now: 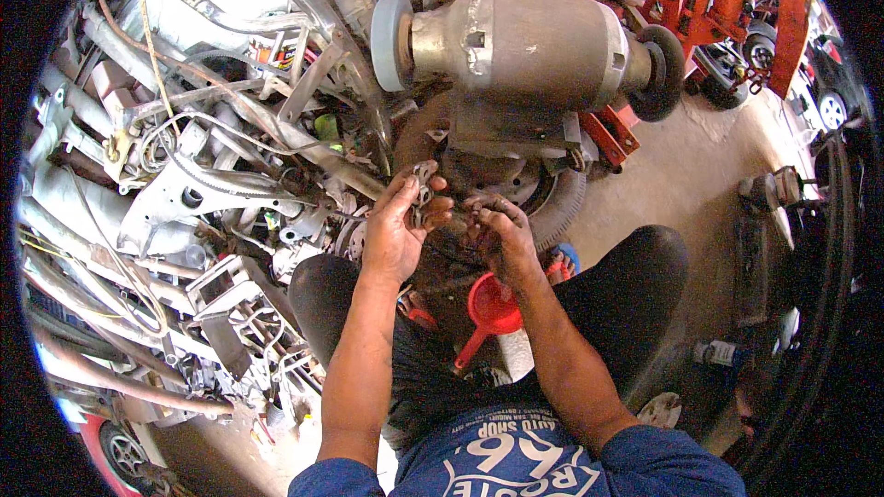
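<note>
My left hand [398, 221] is closed around a small greyish metal part with holes [423, 193], held upright between thumb and fingers. A little to its right, my right hand [504, 235] is pinched closed with the fingertips together. Whatever it holds is too small and dark to make out. The two hands are apart, just below a bench grinder [543, 46]. This grinder has a pale grey stone wheel [393, 43] at its left end and a dark round wheel [656, 72] at its right. A red plastic funnel-like scoop with a handle [494, 304] lies below my right hand, between my legs.
Scrap metal parts, tubes and cables crowd the left side, among them a pale metal bracket [189, 189]. An orange-red steel frame [709, 0] stands behind the grinder at right. A dark bottle with a white label [718, 353] is on the lower right. Concrete floor [658, 166] shows at right.
</note>
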A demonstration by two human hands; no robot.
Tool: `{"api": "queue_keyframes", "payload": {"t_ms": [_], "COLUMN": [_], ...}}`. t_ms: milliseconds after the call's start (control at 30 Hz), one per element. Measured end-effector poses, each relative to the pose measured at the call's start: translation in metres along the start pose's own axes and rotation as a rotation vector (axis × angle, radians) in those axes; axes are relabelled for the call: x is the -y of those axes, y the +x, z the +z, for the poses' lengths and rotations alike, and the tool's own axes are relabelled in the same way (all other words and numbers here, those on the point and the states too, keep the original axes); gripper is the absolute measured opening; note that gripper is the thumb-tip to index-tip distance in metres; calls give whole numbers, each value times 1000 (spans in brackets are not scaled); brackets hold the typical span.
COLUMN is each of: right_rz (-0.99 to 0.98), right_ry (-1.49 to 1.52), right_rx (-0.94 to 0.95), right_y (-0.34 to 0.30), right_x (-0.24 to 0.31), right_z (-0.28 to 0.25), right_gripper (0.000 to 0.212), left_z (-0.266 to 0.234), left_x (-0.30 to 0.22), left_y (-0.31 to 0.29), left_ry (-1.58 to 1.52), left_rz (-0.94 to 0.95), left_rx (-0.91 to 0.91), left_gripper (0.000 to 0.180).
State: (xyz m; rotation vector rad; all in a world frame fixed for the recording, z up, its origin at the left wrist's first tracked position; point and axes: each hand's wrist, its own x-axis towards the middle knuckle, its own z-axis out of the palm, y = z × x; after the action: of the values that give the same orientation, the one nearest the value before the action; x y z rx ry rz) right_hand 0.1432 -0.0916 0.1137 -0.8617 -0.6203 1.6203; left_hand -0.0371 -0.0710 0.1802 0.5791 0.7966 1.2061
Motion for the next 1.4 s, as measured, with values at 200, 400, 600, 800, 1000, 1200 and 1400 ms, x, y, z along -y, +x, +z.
{"api": "queue_keyframes", "payload": {"t_ms": [200, 400, 600, 800, 1000, 1200, 1400], "right_rz": [21, 20, 58, 89, -594, -896, -741], "right_ry": [167, 251, 173, 25, -789, -1390, -1227], "right_rx": [62, 91, 75, -173, -363, -575, -432], "right_y": [-7, -5, -1, -7, 9, 43, 31], "right_x": [8, 9, 2, 11, 50, 70, 40], "right_z": [12, 11, -1, 9, 16, -29, -38], "right_gripper": [30, 34, 27, 28, 29, 20, 39], "left_z": [11, 15, 23, 26, 30, 12, 13], "left_x": [5, 9, 10, 16, 1, -1, -2], "left_y": [-2, -6, -7, -5, -9, -5, -9], "left_ry": [77, 374, 548, 707, 542, 420, 107], "left_rz": [-33, 21, 44, 226, 130, 186, 113], "left_rx": [-82, 17, 69, 124, -110, -136, -47], "left_gripper": [40, 39, 26, 23, 24, 21, 15]}}
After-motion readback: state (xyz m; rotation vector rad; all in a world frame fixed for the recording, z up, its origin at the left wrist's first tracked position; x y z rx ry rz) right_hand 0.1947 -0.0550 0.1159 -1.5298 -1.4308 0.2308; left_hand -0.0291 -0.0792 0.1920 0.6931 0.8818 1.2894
